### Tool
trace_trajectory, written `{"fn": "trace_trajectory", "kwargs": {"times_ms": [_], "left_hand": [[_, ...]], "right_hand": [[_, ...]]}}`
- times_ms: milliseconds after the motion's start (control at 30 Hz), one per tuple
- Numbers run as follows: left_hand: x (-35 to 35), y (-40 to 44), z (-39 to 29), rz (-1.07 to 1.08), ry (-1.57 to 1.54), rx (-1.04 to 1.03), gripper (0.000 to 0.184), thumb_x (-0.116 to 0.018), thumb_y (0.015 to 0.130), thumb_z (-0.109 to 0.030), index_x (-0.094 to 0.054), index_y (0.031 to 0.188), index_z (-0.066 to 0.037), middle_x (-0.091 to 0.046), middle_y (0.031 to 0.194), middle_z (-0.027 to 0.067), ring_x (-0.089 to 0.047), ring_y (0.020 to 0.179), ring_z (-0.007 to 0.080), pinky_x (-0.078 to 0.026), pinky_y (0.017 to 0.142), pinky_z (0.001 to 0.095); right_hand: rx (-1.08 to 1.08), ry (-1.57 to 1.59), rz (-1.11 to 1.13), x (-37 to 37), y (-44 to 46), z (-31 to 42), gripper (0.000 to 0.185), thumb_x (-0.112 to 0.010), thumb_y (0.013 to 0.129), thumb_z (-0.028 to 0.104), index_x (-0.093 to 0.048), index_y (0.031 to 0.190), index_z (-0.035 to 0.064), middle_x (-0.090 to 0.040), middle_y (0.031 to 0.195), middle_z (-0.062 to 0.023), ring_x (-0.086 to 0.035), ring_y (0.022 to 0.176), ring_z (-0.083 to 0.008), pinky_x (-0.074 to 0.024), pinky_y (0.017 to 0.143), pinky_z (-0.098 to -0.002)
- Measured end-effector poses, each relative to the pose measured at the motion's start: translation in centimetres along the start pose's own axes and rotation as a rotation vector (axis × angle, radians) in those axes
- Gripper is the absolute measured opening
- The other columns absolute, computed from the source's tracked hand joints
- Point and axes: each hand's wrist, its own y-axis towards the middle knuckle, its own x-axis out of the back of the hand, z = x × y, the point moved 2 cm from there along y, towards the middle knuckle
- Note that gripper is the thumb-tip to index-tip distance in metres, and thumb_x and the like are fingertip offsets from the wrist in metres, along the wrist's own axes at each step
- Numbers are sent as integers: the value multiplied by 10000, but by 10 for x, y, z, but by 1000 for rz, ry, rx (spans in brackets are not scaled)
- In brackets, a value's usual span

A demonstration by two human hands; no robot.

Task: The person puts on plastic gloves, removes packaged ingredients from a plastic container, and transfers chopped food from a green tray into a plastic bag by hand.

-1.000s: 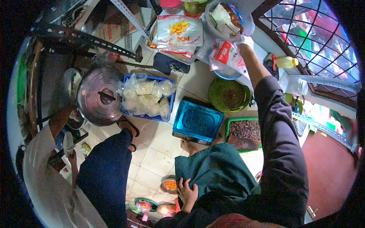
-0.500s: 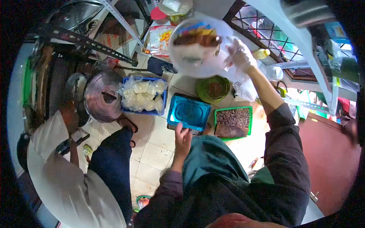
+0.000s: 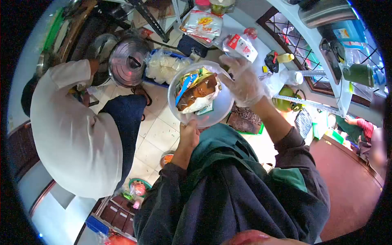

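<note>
A translucent round bowl (image 3: 224,104) with several packets (image 3: 198,94) in it is in front of me, above my lap. My left hand (image 3: 190,134) grips its near rim, the thumb outside the wall. Over the bowl's right edge is my right hand (image 3: 244,83), in a clear plastic glove, its fingers apart and nothing in them. Partly behind the bowl lie bags of pale food (image 3: 163,67) in a blue crate.
At the left a person in a white top (image 3: 77,130) bends near a large lidded pot (image 3: 130,61). Plastic packs (image 3: 202,25) lie on a shelf ahead. A green tray (image 3: 247,120) of small dark pieces is on the floor. Metal shelving (image 3: 310,105) stands at right.
The bowl has come down from the shelf area toward my lap. My left hand has taken hold of its rim, and my right hand has let go and opened.
</note>
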Motion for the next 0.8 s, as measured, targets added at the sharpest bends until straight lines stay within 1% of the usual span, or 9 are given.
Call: {"fn": "trace_trajectory", "kwargs": {"times_ms": [33, 67, 100, 167, 267, 400, 533, 733, 800], "left_hand": [[-4, -7, -1, -2, -9, -29, 444, -376, 869, 20, -335, 1310, -15, -496, 1225, 181, -605, 1001, 338, -552, 758, 500], [-3, -15, 2, -53, 16, -29, 448, -378, 862, 33, -339, 1306, -14, -502, 1219, 177, -603, 1006, 336, -550, 764, 497], [-4, -13, 3, -91, 42, -37, 453, -381, 854, 45, -343, 1302, -13, -507, 1213, 173, -600, 1012, 333, -548, 771, 493], [-1, -11, 7, -101, 54, -79, 453, -388, 840, 67, -360, 1286, -9, -520, 1196, 163, -595, 1018, 325, -544, 788, 485], [1, -6, 8, -31, 7, -187, 436, -409, 823, 89, -397, 1249, -1, -542, 1163, 148, -593, 1012, 303, -538, 814, 463], [-4, -5, 1, 54, 30, -367, 407, -450, 814, 86, -442, 1214, 11, -561, 1138, 136, -596, 989, 266, -532, 822, 422], [-24, -20, -20, 163, 3, -259, 399, -505, 810, 67, -467, 1203, 15, -568, 1138, 128, -589, 990, 241, -526, 815, 393], [-34, -32, -34, 269, 93, -175, 382, -551, 801, 54, -495, 1176, 17, -580, 1126, 118, -594, 970, 229, -527, 798, 376], [-30, -27, -26, 323, 101, -226, 370, -551, 796, 54, -503, 1162, 17, -584, 1116, 117, -601, 955, 228, -534, 780, 375]], "right_hand": [[-23, 60, 64, 4, 4, 13, 298, -542, 787, 41, -582, 1082, 19, -606, 1040, -174, -578, 925, -343, -471, 766, -399], [136, -225, 0, -23, -1, 10, 198, -540, 792, 57, -622, 965, 6, -627, 943, -165, -583, 916, -336, -487, 712, -393], [-42, 24, 13, -47, -1, 2, 201, -518, 796, 66, -628, 950, -1, -619, 941, -177, -591, 922, -314, -497, 703, -389], [82, -472, 78, -52, 9, 25, 207, -514, 802, 104, -651, 925, 10, -632, 910, -177, -610, 901, -298, -498, 738, -387], [34, -735, 287, -71, 22, 18, 216, -528, 791, 136, -671, 919, 37, -648, 889, -175, -630, 874, -288, -495, 769, -379], [-418, -459, 260, -63, 32, 14, 232, -531, 786, 174, -678, 898, 34, -656, 943, -181, -636, 904, -289, -486, 810, -371], [-384, -440, 22, -44, 20, 38, 262, -515, 811, 177, -653, 970, 21, -650, 987, -180, -626, 932, -310, -485, 830, -396], [-638, -370, -50, -69, 15, 2, 256, -516, 823, 170, -638, 998, 29, -639, 1026, -179, -608, 978, -326, -481, 845, -392], [-583, -376, -9, -62, 6, 8, 288, -599, 779, 178, -625, 1024, 29, -636, 1029, -168, -605, 993, -314, -477, 857, -386]]}}
